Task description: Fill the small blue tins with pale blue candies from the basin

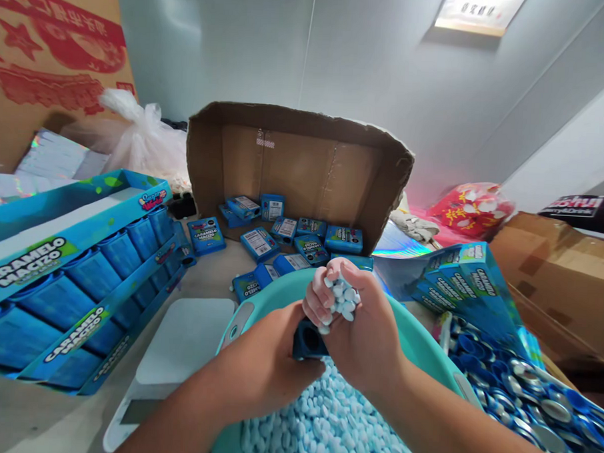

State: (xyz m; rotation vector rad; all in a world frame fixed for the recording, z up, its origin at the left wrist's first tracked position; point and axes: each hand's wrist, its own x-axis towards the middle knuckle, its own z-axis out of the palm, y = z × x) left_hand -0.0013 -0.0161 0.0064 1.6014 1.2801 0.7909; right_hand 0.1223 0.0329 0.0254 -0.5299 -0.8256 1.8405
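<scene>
My left hand (281,359) is wrapped round a small dark blue container (310,340), its round opening facing up. Just beside it, my right hand (363,316) is cupped round a handful of pale blue candies (343,298), directly over the container's edge. Both hands are above a turquoise basin (421,345), which holds a mass of loose pale blue candies (323,421). Fingers of my left hand are partly hidden behind the container.
Blue packs (260,243) lie before an open cardboard box (295,159). Left are display trays of blue containers (89,277) and a white scale (187,342). Right are folded blue cartons (460,280) and many blue-and-silver lids (525,396). A plastic bag (145,139) sits behind.
</scene>
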